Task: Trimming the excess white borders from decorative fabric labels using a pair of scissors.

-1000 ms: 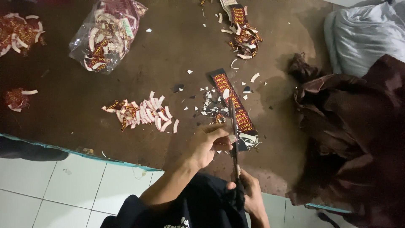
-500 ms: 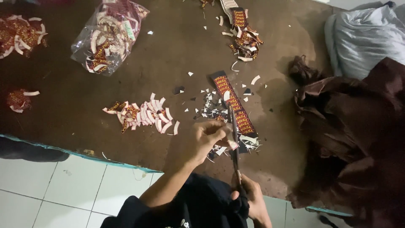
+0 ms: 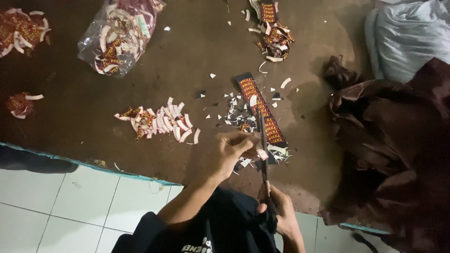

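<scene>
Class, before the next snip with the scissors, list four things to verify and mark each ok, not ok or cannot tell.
1. Right hand grips the scissors: ok.
2. Left hand pinches a small label piece at the blades: ok.
3. Left fingers away from the cutting edge: cannot tell.
4. Label strip lies flat on the brown mat: ok.
5. Cut pile set apart from the blades: ok.

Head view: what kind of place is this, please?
Probably a small home workshop, worked at floor level. The left hand holds a small piece against scissors in the right hand, over a brown mat on white tiles. A clear bag and piles of cut labels lie about.
</scene>
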